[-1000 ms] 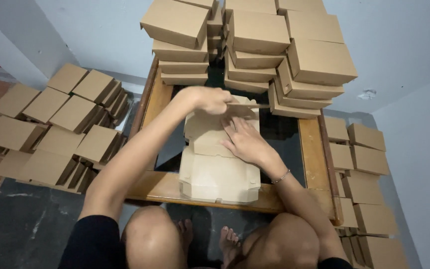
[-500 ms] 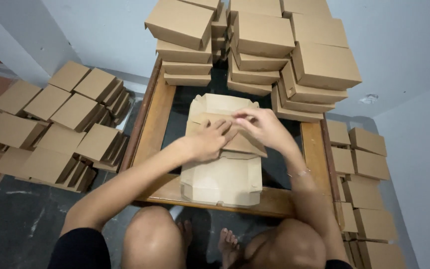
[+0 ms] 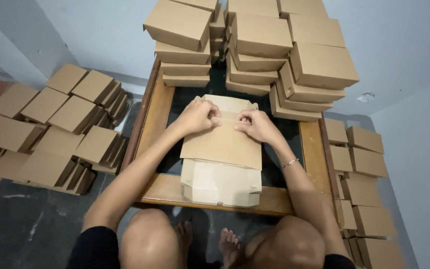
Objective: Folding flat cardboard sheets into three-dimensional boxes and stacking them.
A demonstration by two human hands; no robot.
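A flat brown cardboard box blank (image 3: 222, 142) lies on a stack of unfolded blanks (image 3: 220, 183) on a low wooden-framed table (image 3: 158, 114) with a dark top. My left hand (image 3: 200, 115) and my right hand (image 3: 255, 124) both grip the blank near its far edge, fingers curled over a fold line. The far flap (image 3: 225, 103) shows beyond my knuckles. My knees are at the table's near edge.
Folded cardboard boxes are piled high at the far end of the table (image 3: 260, 40). More boxes are stacked on the floor at the left (image 3: 60, 124) and along the right (image 3: 359, 174). Pale walls close the corner behind.
Both hands have come together at the far part of the top blank. The left hand drew back from the far edge, and the blank now lies flatter with its flap folded.
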